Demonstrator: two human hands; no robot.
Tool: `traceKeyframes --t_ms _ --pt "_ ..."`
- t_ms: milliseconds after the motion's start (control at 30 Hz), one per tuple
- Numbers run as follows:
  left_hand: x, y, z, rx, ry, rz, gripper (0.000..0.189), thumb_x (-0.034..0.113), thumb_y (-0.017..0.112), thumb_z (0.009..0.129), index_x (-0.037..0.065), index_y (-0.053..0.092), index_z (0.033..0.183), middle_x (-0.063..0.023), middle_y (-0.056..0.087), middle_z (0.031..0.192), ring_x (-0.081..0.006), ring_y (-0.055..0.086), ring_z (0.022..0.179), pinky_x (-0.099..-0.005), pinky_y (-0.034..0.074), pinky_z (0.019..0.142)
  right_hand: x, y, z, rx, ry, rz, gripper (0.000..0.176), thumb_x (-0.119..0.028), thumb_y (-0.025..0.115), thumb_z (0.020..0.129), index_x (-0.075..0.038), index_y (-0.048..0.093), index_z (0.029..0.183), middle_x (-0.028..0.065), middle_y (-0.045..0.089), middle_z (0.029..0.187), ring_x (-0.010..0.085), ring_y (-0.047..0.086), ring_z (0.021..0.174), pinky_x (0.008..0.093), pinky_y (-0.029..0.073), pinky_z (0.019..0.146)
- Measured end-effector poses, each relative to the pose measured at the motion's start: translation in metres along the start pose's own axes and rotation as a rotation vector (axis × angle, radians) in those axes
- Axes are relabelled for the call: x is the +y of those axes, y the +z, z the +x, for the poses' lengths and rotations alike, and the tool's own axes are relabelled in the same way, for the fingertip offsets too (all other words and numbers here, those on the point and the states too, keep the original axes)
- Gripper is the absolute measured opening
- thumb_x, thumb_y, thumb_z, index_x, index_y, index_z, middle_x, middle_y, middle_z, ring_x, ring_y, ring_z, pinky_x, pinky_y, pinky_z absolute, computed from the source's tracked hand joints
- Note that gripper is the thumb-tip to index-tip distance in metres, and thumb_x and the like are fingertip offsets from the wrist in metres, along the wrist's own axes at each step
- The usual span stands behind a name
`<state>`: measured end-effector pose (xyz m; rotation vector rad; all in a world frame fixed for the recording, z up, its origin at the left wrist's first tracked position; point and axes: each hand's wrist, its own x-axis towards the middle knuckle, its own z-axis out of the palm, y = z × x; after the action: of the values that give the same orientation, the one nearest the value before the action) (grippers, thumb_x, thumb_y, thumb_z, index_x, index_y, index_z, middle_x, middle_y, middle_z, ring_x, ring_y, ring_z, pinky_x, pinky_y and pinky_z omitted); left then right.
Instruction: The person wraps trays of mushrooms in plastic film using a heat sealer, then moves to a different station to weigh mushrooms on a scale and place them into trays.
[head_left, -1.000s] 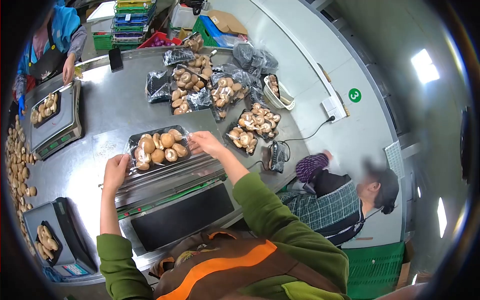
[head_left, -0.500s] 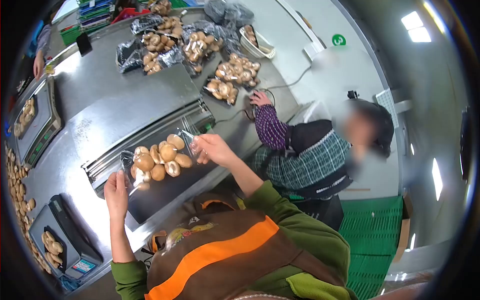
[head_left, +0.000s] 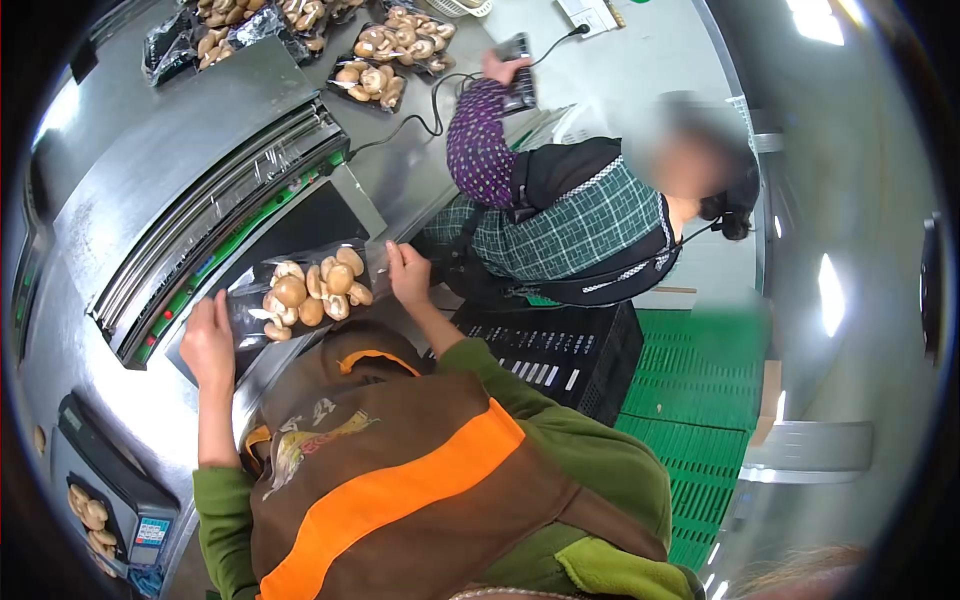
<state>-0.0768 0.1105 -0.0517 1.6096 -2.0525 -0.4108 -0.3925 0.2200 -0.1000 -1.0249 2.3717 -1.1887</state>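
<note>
A black tray of brown mushrooms (head_left: pixel 310 290), covered with clear film, sits on the black pad (head_left: pixel 300 232) at the near edge of the steel wrapping machine. My left hand (head_left: pixel 207 340) grips the film at the tray's left end. My right hand (head_left: pixel 407 273) holds the tray's right end, fingers bent around it. Both hands are close to my chest, just above my brown and orange apron.
The film roll and steel table (head_left: pixel 190 150) lie beyond the tray. Wrapped mushroom trays (head_left: pixel 370 80) lie at the far side. A scale with a mushroom tray (head_left: pixel 95 505) stands lower left. A person in a checked apron (head_left: pixel 580 225) stands right, a hand on a black device (head_left: pixel 515 75). Green crates (head_left: pixel 700 400) cover the floor.
The tray has come off the film roll area toward me onto the black pad, both hands still at its ends. The view has swung down and right; the other person now reaches the black device.
</note>
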Motion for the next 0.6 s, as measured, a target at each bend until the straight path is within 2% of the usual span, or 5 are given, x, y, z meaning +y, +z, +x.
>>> traceKeyframes --t_ms 133,200,400,500,600 --pt "0.025 0.034 0.024 -0.004 0.214 0.093 0.025 0.021 0.060 0.088 0.008 0.051 0.068 -0.0089 0.058 0.069 -0.0272 0.060 0.063 -0.0382 0.047 0.054 0.071 0.081 -0.020 -0.007 0.217 0.441 0.034 -0.031 0.047 0.097 -0.002 0.055 0.082 0.0049 0.055 0.072 0.0145 0.050 0.066 0.0328 0.045 0.065" --pt "0.024 0.037 0.028 -0.072 0.203 0.042 0.022 0.020 0.058 0.089 0.007 0.053 0.071 -0.0108 0.058 0.071 -0.0287 0.059 0.064 -0.0361 0.048 0.056 -0.039 0.043 -0.032 -0.307 1.040 1.288 0.024 -0.030 0.039 0.098 -0.012 0.054 0.101 0.0025 0.057 0.097 0.0174 0.055 0.087 0.0323 0.046 0.079" --pt "0.038 -0.007 0.017 -0.628 -1.157 -1.649 0.012 0.012 0.052 0.093 0.005 0.062 0.092 -0.0070 0.063 0.093 -0.0194 0.062 0.082 -0.0306 0.051 0.078 -0.147 0.026 -0.046 -0.713 -0.640 1.617 0.033 -0.013 0.065 0.080 -0.006 0.059 0.112 0.0074 0.056 0.116 0.0190 0.052 0.108 0.0340 0.042 0.089" --pt "0.029 -0.024 -0.011 -0.723 -0.110 -1.868 0.010 0.018 0.057 0.090 0.008 0.053 0.090 -0.0054 0.055 0.088 -0.0119 0.054 0.079 -0.0240 0.044 0.073 -0.164 -0.015 -0.060 -1.139 -0.605 1.036 0.026 -0.013 0.058 0.086 0.000 0.060 0.109 0.0065 0.062 0.102 0.0141 0.057 0.094 0.0279 0.044 0.082" --pt "0.085 -0.067 -0.005 -0.934 0.376 -1.954 0.023 0.023 0.065 0.084 0.007 0.054 0.096 -0.0074 0.053 0.092 -0.0121 0.053 0.077 -0.0193 0.041 0.065 -0.228 -0.053 -0.062 -1.519 0.381 0.655 0.025 -0.016 0.060 0.083 0.004 0.063 0.098 0.0056 0.065 0.089 0.0111 0.058 0.081 0.0272 0.046 0.072"
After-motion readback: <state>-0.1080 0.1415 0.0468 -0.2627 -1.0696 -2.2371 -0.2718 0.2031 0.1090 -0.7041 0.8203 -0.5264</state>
